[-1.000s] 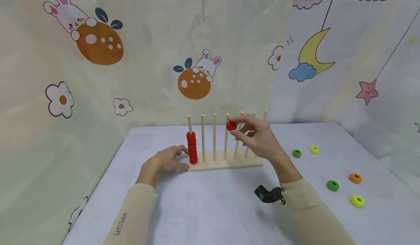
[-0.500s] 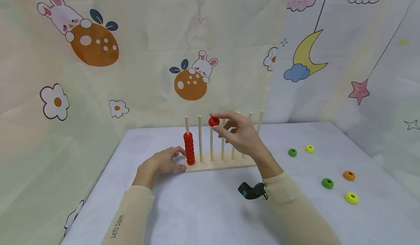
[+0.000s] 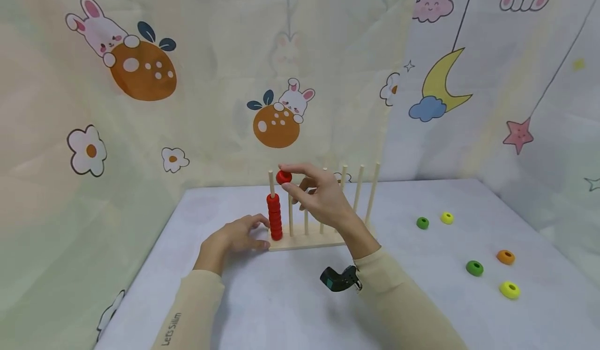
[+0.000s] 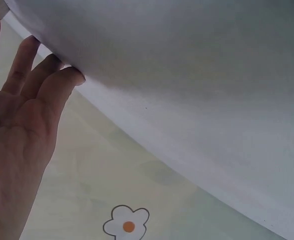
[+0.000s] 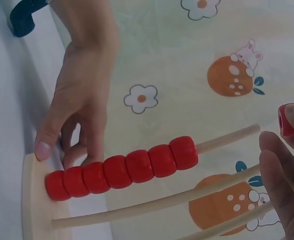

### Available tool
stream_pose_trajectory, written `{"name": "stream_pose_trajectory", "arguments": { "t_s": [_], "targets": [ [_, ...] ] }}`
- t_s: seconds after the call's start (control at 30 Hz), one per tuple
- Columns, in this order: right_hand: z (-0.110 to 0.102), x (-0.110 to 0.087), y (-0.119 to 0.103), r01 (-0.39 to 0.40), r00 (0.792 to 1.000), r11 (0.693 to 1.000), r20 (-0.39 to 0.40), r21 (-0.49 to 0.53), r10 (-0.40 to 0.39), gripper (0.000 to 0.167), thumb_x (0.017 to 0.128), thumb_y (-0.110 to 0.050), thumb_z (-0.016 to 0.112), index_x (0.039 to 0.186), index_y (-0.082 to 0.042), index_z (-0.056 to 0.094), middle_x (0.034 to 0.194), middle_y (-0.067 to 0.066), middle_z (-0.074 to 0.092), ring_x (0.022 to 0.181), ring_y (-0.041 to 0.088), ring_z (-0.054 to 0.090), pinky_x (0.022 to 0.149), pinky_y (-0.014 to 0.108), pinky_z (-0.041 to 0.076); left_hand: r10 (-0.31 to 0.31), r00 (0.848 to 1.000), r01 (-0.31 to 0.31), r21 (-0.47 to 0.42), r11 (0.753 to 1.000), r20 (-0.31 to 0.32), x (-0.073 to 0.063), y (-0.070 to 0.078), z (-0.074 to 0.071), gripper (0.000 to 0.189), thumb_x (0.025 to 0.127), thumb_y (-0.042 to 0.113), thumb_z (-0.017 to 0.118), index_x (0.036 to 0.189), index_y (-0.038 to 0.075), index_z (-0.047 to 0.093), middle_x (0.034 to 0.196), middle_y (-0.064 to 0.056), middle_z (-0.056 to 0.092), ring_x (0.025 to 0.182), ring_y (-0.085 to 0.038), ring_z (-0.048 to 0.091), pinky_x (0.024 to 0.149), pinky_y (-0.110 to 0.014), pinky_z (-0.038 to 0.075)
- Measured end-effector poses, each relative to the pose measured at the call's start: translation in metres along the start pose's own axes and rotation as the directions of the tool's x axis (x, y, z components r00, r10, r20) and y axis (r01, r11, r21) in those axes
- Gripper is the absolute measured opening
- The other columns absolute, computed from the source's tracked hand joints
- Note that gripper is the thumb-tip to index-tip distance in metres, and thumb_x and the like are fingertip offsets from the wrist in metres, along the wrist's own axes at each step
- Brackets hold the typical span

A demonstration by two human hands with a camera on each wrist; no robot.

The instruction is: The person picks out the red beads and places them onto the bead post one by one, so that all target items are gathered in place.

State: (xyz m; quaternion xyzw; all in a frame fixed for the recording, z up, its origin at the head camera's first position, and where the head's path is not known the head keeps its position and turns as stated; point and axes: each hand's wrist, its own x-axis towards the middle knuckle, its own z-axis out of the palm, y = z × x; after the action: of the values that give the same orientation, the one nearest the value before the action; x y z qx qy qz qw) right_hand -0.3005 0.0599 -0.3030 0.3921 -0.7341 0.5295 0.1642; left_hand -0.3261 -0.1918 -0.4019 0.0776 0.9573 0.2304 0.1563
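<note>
A wooden peg rack (image 3: 307,241) stands on the table with a row of upright pegs. Several red beads (image 3: 274,217) are stacked on its leftmost peg, whose tip sticks out above them. My right hand (image 3: 323,199) pinches one red bead (image 3: 283,177) between thumb and index finger, just right of that peg's top. In the right wrist view this red bead (image 5: 286,120) is apart from the peg tip. My left hand (image 3: 234,238) holds the left end of the rack's base, thumb at the front corner, fingers behind. The left wrist view shows the left hand (image 4: 26,105) but not the rack.
On the table's right side lie loose beads: a green bead (image 3: 422,223), a yellow bead (image 3: 447,217), an orange bead (image 3: 505,257), another green bead (image 3: 475,267) and another yellow bead (image 3: 509,289). A printed cloth (image 3: 215,131) hangs behind the table.
My right hand has carried the red bead leftward along the peg tops, from around the fourth peg to near the leftmost one. My left hand has stayed at the rack's end.
</note>
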Motion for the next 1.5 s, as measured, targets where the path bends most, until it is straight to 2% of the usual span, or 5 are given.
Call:
{"name": "stream_pose_trajectory", "arguments": {
  "t_s": [0.3,0.77,1.2,1.37,1.5],
  "targets": [
    [0.015,0.011,0.005,0.044,0.998,0.999,-0.036,0.013,-0.044,0.040,0.096,-0.005,0.071,0.136,-0.009,0.064,0.124,0.008,0.069,0.056,0.032,0.065,0.051,0.039,0.058,0.002,1.000,-0.002,0.010,1.000,-0.005,-0.001,0.001,0.000,0.052,0.081,0.046,0.085,0.125,0.047,0.058,0.148,-0.006,0.055,0.136,-0.033,0.050,0.101,-0.069,0.045],
    [0.027,0.020,0.006,-0.095,0.994,0.994,-0.066,-0.057,0.091,0.036,0.097,-0.010,0.071,0.133,-0.012,0.067,0.122,0.006,0.071,0.049,0.028,0.063,0.046,0.032,0.055,-0.013,1.000,0.013,0.015,1.000,-0.009,-0.004,-0.002,0.003,0.051,0.082,0.044,0.085,0.125,0.046,0.058,0.147,-0.006,0.055,0.134,-0.034,0.051,0.101,-0.070,0.044],
    [0.028,0.030,0.001,-0.105,0.994,0.961,-0.030,-0.255,0.101,0.039,0.097,-0.016,0.073,0.135,-0.012,0.067,0.115,0.005,0.074,0.043,0.011,0.052,0.045,0.026,0.048,-0.011,1.000,0.012,0.018,1.000,-0.015,0.002,0.000,0.003,0.053,0.081,0.043,0.086,0.126,0.044,0.058,0.146,-0.006,0.055,0.133,-0.033,0.052,0.099,-0.067,0.047],
    [0.025,0.025,0.000,-0.026,1.000,0.970,-0.011,-0.241,0.024,0.042,0.094,-0.015,0.076,0.135,-0.013,0.066,0.125,0.005,0.070,0.050,0.011,0.053,0.048,0.025,0.047,-0.003,1.000,0.003,0.013,1.000,-0.015,0.000,0.000,0.001,0.052,0.082,0.043,0.086,0.126,0.042,0.058,0.146,-0.006,0.055,0.131,-0.032,0.053,0.099,-0.064,0.048],
    [0.017,0.009,0.003,0.073,0.996,0.980,0.066,-0.188,-0.061,0.035,0.094,-0.009,0.075,0.128,-0.011,0.069,0.128,0.006,0.068,0.063,0.012,0.059,0.054,0.029,0.054,0.052,0.999,-0.052,-0.034,0.998,-0.003,-0.003,-0.003,-0.004,0.045,0.087,0.041,0.081,0.127,0.036,0.060,0.149,-0.010,0.054,0.133,-0.032,0.052,0.104,-0.061,0.045]
  ]
}}
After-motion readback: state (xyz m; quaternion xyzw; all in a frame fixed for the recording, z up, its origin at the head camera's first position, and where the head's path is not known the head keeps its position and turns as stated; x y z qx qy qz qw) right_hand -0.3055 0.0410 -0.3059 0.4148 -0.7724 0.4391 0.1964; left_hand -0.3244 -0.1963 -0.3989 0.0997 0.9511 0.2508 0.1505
